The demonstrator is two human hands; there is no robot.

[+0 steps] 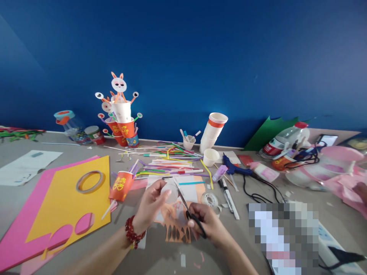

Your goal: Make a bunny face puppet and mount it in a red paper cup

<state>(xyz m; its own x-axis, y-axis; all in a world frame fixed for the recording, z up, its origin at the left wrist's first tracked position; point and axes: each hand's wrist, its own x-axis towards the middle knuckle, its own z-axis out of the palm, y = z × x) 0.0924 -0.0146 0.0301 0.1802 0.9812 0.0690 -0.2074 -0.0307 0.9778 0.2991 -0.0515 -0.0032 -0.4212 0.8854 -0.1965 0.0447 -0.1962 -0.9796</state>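
Observation:
My left hand (155, 200) pinches a small white paper circle (169, 192) between thumb and fingers, held up over the middle of the table. Black-handled scissors (187, 210) sit in my right hand (206, 223), their blades pointing up and away, close along the circle's right edge. Under both hands lies an orange paper sheet (177, 231) with several leaf-shaped cutouts. White paper with a blue strip (192, 183) lies just beyond. Left of my left hand, a red paper cup (122, 186) with straws leans over.
Yellow card (94, 164) with a tape roll (89, 181) lies left. Straws and markers (169, 164) spread behind my hands. Stacked cups (212, 131), a blue glue gun (233, 167) and a bottle (281, 141) stand or lie right. Another person's hand (360, 191) shows far right.

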